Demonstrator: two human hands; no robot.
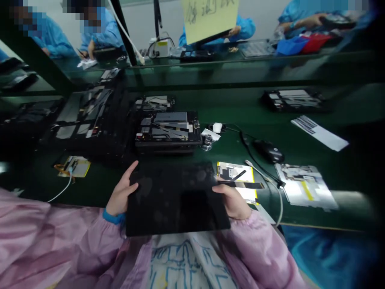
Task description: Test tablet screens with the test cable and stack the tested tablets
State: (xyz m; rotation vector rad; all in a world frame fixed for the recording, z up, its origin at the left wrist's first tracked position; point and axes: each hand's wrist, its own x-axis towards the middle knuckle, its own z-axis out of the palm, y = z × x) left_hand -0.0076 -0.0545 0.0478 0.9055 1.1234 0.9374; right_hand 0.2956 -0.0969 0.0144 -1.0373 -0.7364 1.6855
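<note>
I hold a flat black tablet [176, 198], screen side up, level over the near edge of the green bench [210, 148]. My left hand [122, 192] grips its left edge, thumb on the glass and fingers along the side. On the right edge sits my right hand [233, 200], thumb on top and fingers curled under. A yellow-backed part [236, 176] with a black flex strip lies just beyond my right hand.
A stack of opened tablet bodies [167, 130] stands behind the tablet, with more trays [81, 116] to the left. A black mouse [268, 151], cables, a silver panel [305, 184] and a keyboard piece [319, 132] lie to the right. People in blue coats work across the bench.
</note>
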